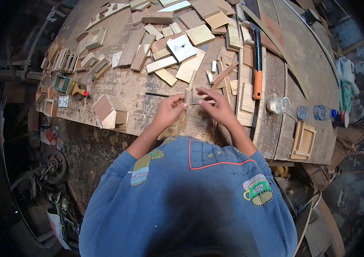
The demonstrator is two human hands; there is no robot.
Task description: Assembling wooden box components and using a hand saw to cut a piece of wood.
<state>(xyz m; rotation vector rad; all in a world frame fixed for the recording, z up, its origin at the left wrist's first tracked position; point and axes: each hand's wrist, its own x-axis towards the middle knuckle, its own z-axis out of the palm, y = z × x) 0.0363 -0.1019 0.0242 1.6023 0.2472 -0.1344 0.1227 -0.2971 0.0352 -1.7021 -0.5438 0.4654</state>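
Observation:
My left hand (170,112) is closed, its thumb and fingers pinching a thin wooden strip (188,97) that stands on edge in front of my chest. On the other side of the strip is my right hand (219,108), fingers bent and index finger raised. A thin light stick (198,103) seems to run from its fingertips to the strip; the grip is partly hidden. A slim dark rod (156,94) lies on the workbench (137,100) just beyond my left hand.
Many wood offcuts (201,35) cover the bench's far middle. A long tool with an orange handle (257,83) lies right. Small wooden boxes (111,112) and a brush (79,90) sit left. Plastic bottles (319,112) and a wooden frame (304,139) stand at the right.

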